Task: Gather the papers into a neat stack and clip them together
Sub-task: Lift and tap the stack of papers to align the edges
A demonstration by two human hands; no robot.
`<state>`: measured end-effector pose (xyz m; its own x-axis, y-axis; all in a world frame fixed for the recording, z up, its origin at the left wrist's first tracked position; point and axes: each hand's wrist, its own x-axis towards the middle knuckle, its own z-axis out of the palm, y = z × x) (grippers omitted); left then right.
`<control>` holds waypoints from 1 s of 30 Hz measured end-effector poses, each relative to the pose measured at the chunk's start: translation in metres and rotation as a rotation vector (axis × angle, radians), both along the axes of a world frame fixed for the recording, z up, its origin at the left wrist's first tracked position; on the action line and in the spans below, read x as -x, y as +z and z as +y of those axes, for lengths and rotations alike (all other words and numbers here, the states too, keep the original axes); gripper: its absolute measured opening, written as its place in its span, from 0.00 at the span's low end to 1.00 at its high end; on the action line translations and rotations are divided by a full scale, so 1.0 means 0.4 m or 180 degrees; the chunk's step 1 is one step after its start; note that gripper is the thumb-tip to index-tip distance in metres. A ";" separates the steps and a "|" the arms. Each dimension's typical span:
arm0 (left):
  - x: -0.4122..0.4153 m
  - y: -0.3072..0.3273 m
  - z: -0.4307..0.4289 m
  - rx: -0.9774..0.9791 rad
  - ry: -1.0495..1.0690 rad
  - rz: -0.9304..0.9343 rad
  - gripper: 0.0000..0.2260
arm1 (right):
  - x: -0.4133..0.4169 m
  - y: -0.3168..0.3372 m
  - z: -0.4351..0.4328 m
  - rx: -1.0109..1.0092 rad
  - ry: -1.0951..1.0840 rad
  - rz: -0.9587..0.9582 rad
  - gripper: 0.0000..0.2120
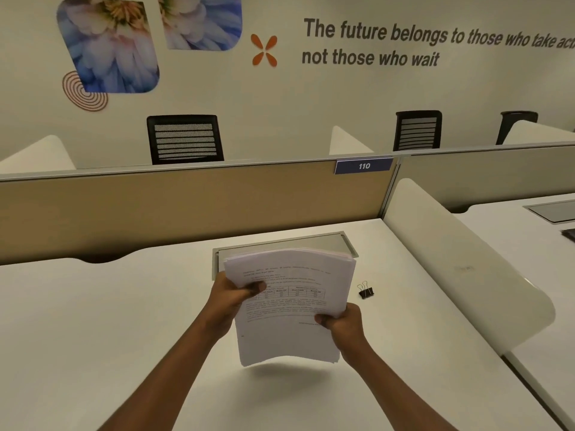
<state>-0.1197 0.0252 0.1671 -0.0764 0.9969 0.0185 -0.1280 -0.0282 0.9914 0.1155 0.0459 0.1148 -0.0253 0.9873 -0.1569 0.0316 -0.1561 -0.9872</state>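
Left hand (231,293) and right hand (340,323) clamp the papers (292,306) above the bench (109,321), likely to square the edges (clip (365,290) waits beside).

Printed paper stack (289,306) held aloft; black binder clip (365,290) apparently unattached.

A white desk (93,321) stands against a tan partition (186,206) that carries a blue label (363,166) reading 110. Behind the partition are 3 black chairs (185,139). The pale wall (280,98) shows 2 flower pictures (109,48) and a grey printed slogan (435,42).
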 end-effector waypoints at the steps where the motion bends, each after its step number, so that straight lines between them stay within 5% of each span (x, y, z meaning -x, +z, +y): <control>1: -0.009 0.000 0.005 0.0004 0.0030 0.0030 0.16 | -0.006 -0.004 0.007 0.0019 0.0002 0.0035 0.16; 8: -0.053 -0.040 0.029 0.0243 0.0201 0.0204 0.20 | -0.031 -0.065 0.035 0.0151 0.0008 0.0303 0.18; 13: -0.071 -0.068 0.041 0.0359 0.0329 0.0184 0.14 | -0.034 -0.111 0.041 0.0235 -0.0097 0.0387 0.18; 19: -0.076 -0.071 0.061 0.0414 0.0403 0.0290 0.24 | -0.044 -0.128 0.061 0.0260 0.0058 0.0233 0.19; 30: -0.091 -0.078 0.082 0.0431 0.0477 0.0343 0.16 | -0.056 -0.132 0.077 0.0389 0.0171 0.0130 0.16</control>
<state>-0.0832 0.0581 0.1360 -0.2288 0.9685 -0.0987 -0.0254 0.0955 0.9951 0.1378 0.0767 0.0621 -0.0866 0.9579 -0.2738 0.0033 -0.2745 -0.9616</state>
